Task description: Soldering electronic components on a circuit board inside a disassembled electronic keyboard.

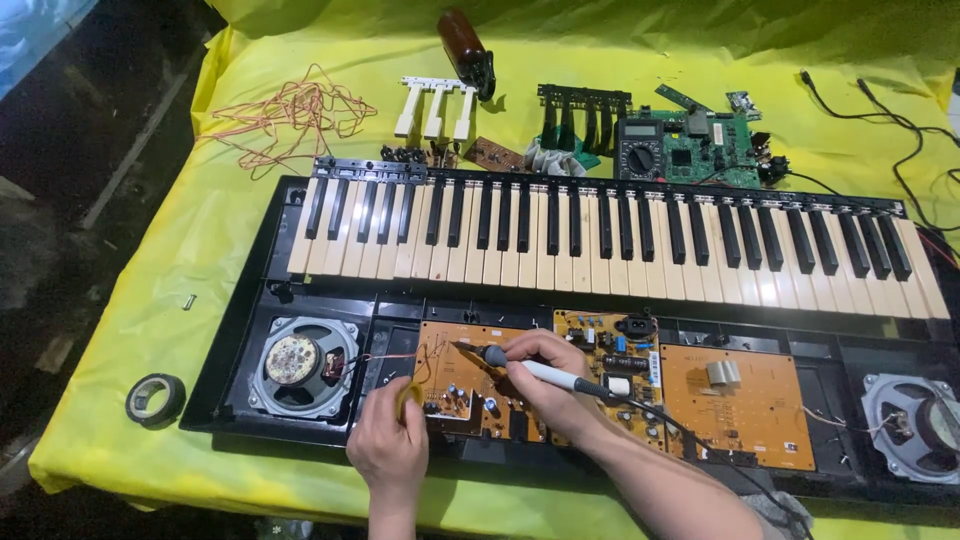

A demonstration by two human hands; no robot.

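Note:
An opened electronic keyboard [600, 235] lies on a yellow sheet, its circuit boards exposed below the keys. My right hand [545, 385] grips a soldering iron [545, 372] like a pen, its tip resting on the left brown circuit board [462, 375]. My left hand [390, 445] sits at that board's lower left corner, pinching something small and yellowish against the edge. A round speaker [300, 365] sits just left of the board, with thin wires running to it.
A second brown board [735, 400] and another speaker [915, 425] lie to the right. Behind the keys are loose white keys [435, 105], black keys [585, 115], a multimeter [640, 150], a green board [715, 145], tangled wire [290, 115], a brown bottle [465, 50]. A tape roll [155, 398] lies left.

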